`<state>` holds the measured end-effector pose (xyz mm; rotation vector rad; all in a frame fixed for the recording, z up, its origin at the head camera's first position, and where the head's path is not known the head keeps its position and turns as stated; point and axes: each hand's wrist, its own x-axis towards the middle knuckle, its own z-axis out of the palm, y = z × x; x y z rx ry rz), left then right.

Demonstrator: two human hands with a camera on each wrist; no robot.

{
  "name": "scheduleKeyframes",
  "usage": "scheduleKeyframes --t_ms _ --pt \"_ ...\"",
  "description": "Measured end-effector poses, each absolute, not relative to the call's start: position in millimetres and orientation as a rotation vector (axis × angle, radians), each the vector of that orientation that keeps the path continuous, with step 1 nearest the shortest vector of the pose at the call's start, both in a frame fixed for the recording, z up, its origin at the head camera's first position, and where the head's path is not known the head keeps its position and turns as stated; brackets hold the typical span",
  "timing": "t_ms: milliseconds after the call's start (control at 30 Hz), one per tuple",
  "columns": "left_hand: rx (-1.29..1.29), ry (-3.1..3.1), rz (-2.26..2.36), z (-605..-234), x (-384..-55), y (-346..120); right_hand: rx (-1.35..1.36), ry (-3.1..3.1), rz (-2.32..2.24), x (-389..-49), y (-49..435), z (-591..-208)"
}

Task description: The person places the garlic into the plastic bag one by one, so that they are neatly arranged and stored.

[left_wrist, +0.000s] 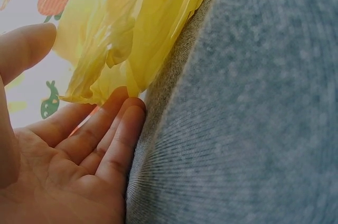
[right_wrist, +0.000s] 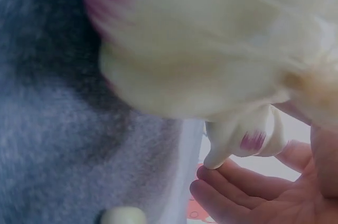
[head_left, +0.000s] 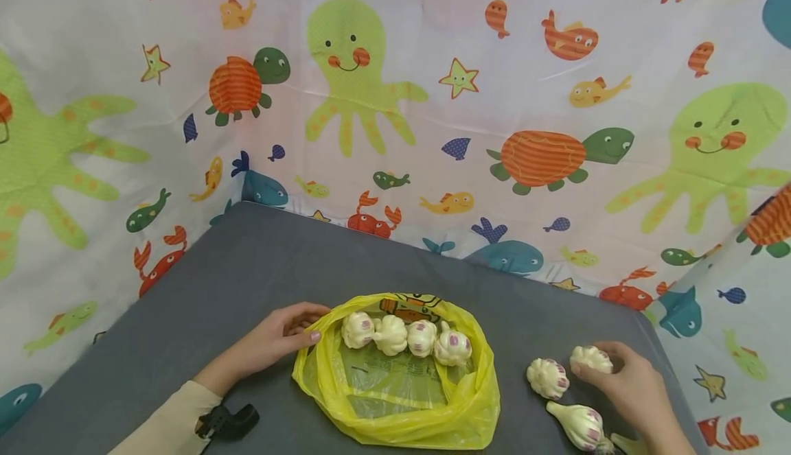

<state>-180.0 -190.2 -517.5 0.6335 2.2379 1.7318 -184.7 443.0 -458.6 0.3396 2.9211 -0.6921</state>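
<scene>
A yellow plastic bag (head_left: 432, 434) lies with its mouth spread wide, and several garlic bulbs (head_left: 391, 335) sit in a row inside it. My left hand (head_left: 281, 338) is at the bag's left rim. In the left wrist view its straight fingertips (left_wrist: 121, 97) touch the yellow plastic, with the thumb apart. On the right, my right hand (head_left: 630, 379) holds a garlic bulb (head_left: 591, 359) between thumb and fingers; the right wrist view shows this bulb (right_wrist: 248, 134) behind a larger, nearer one. Beside the hand lie another garlic bulb (head_left: 548, 379) and one with a long stem (head_left: 577, 425).
A further pale stem (head_left: 627, 443) shows partly under the right forearm. The grey table (head_left: 266, 263) ends at a white curtain (head_left: 395, 112) printed with sea animals, which stands behind and along both sides. A black strap (head_left: 228, 422) is on the left wrist.
</scene>
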Motion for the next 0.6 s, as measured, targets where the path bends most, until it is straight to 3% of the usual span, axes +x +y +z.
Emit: scheduleKeyframes --t_ms 600 --pt "0.654 2.259 1.726 -518 -181 -191 0.294 2.956 -0.706 -179 436 -434"
